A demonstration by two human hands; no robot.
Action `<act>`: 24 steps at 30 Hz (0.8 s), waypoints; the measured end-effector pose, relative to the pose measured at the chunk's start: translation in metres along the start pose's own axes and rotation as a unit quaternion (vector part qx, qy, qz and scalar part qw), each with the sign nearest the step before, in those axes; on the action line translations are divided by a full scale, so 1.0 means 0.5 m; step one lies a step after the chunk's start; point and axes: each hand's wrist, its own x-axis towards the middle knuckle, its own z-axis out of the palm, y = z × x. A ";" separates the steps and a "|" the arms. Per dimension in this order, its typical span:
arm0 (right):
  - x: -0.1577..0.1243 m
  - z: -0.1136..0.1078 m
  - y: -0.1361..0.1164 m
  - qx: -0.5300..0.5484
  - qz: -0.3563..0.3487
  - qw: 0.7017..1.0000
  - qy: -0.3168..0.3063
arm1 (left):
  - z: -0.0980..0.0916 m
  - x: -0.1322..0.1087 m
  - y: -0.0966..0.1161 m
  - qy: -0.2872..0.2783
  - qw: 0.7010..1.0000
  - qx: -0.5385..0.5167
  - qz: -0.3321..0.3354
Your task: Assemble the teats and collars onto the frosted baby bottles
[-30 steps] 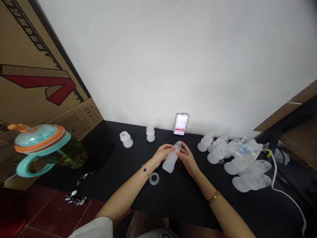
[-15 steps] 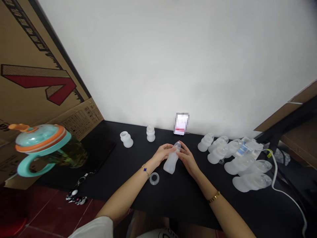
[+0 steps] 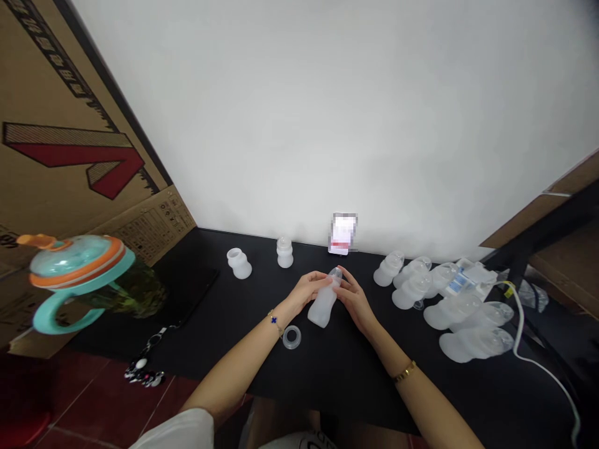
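Note:
Both hands close round the neck of a frosted white baby bottle [image 3: 322, 307], which leans with its clear top pointing away from me. My left hand [image 3: 309, 288] grips it from the left, thumb across the neck. On the other side, my right hand [image 3: 354, 300] holds the neck with its fingers up near the top. A translucent ring [image 3: 291, 337] lies flat on the black table [image 3: 327, 374], just right of my left wrist. Farther back stand an open-necked bottle [image 3: 239, 264] and a small capped bottle [image 3: 284, 252].
Several capped bottles [image 3: 477, 344] stand in a group on the right, beside a blue-and-white packet [image 3: 461, 282] and a white cable [image 3: 520, 327]. A lit phone [image 3: 342, 234] leans on the wall. To the left are a large teal-lidded jug [image 3: 79, 268], a dark tablet [image 3: 196, 293] and a cardboard box [image 3: 70, 156].
The bottle's base has shifted very slightly to the left. Both hands keep their hold on its neck, and the other things stay where they were.

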 end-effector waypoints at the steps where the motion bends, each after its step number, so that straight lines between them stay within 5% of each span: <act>1: 0.000 0.001 0.000 0.000 0.000 1.000 0.002 | 0.000 0.000 0.000 -0.004 1.000 -0.002 0.001; 11: 0.001 -0.004 0.004 0.019 -0.013 0.999 0.046 | 0.004 -0.002 0.011 -0.015 1.000 -0.021 -0.017; 24: 0.002 -0.010 0.005 0.036 -0.004 0.999 0.038 | 0.003 0.001 0.005 -0.010 0.999 0.028 0.040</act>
